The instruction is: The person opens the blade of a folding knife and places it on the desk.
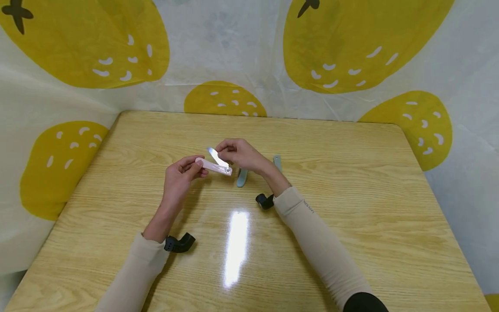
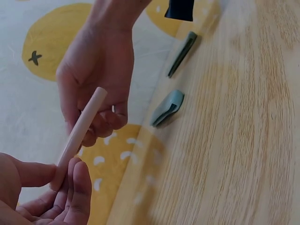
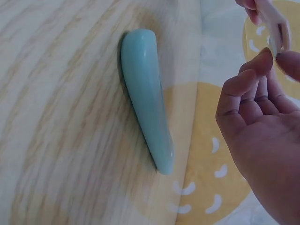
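My left hand (image 1: 180, 177) holds a pink-handled folding knife (image 1: 214, 166) between thumb and fingers, up over the table. Its shiny blade (image 1: 219, 158) stands partly out from the handle, angled away from it. With thumb and fingertips, my right hand (image 1: 244, 157) pinches the blade. In the left wrist view the pink handle (image 2: 80, 133) hides the blade. Beneath the right hand lies a pale teal folded piece with a rounded end (image 1: 242, 178), seen large in the right wrist view as a smooth teal handle (image 3: 147, 98).
A second, slimmer green-teal piece (image 1: 277, 162) lies behind the right wrist, partly hidden by it. Black wrist cameras (image 1: 180, 243) stick out from both sleeves. The wooden table (image 1: 351, 216) ends at a lemon-print cloth (image 1: 230, 56) at the back and sides.
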A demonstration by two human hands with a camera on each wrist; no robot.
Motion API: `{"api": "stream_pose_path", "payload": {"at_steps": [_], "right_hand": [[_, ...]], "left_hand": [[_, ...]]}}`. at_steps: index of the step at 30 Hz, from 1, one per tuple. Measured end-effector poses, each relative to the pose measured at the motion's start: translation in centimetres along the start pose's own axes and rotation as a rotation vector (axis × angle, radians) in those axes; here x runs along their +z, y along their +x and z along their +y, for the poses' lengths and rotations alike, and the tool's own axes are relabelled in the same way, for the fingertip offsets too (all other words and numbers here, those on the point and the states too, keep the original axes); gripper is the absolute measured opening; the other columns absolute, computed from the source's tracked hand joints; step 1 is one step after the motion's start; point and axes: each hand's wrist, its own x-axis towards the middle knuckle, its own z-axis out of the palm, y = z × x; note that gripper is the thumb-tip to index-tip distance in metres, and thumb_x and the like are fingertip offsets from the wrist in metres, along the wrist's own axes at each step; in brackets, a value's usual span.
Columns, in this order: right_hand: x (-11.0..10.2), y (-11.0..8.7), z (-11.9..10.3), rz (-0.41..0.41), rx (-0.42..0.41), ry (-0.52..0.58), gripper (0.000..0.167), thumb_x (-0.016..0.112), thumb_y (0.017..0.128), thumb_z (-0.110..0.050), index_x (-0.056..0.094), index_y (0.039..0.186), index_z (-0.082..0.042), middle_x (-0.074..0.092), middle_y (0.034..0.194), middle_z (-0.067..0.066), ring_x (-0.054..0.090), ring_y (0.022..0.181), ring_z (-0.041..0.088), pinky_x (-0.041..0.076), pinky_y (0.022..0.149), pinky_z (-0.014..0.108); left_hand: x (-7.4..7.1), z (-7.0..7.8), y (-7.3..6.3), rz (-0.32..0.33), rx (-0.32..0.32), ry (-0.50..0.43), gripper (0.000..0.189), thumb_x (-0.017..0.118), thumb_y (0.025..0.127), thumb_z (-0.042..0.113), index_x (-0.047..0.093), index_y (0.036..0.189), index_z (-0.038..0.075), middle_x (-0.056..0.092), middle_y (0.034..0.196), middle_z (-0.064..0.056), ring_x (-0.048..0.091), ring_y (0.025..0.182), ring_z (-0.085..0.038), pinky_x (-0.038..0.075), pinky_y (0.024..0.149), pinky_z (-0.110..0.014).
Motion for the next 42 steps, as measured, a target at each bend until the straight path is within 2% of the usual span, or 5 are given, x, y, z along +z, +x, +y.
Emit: {"api": "stream_pose_path", "payload": {"at_steps": [9,17,24,31,42], "right_hand": [[-0.1,0.0,-0.2,0.005,-0.017,-0.014,0.017,0.063,0.104,-0.013,0.070,0.117,-0.004,0.069,0.100,0.010,0.061,0.093,0.034,0.053,0.088,0.054],[-0.5,0.0,-0.3,0.094,0.017,0.083,0.014,0.060,0.104,-0.007,0.064,0.114,0.002,0.061,0.091,0.006,0.058,0.091,0.039,0.052,0.093,0.060],[-0.8,0.2,0.3,0.162,0.006,0.124,0.015,0.063,0.100,-0.003,0.063,0.113,0.004,0.062,0.090,0.005,0.063,0.078,0.019,0.055,0.092,0.058],[-1.2,0.1,0.5,0.218,0.007,0.176,0.012,0.065,0.100,-0.004,0.063,0.111,0.003,0.063,0.091,0.004,0.065,0.076,0.019,0.059,0.088,0.049],[-1.5,0.3,1.0,0.264,0.018,0.242,0.007,0.067,0.099,-0.001,0.063,0.104,0.001,0.063,0.085,0.000,0.065,0.073,0.014,0.061,0.084,0.046]], "left_hand": [[0.0,-0.2,-0.2,-0.029,-0.004,0.000,0.037,0.061,0.106,0.012,0.062,0.132,-0.014,0.074,0.087,0.004,0.072,0.076,-0.009,0.063,0.080,-0.026],[-0.2,-0.1,-0.2,0.015,-0.054,0.002,0.038,0.061,0.106,0.012,0.059,0.132,-0.014,0.073,0.085,0.006,0.071,0.075,-0.009,0.062,0.078,-0.024],[-0.5,-0.2,-0.3,0.031,-0.074,-0.017,0.034,0.059,0.106,0.011,0.057,0.132,-0.011,0.071,0.086,0.004,0.070,0.076,-0.010,0.062,0.076,-0.024],[-0.6,-0.4,-0.4,0.031,-0.039,-0.013,0.026,0.059,0.106,0.010,0.065,0.129,-0.001,0.068,0.088,-0.004,0.070,0.075,-0.015,0.062,0.075,-0.028],[-0.8,-0.8,-0.5,0.013,-0.037,0.101,0.037,0.069,0.101,0.015,0.064,0.135,0.000,0.072,0.091,0.000,0.073,0.087,-0.017,0.063,0.082,-0.033]]}}
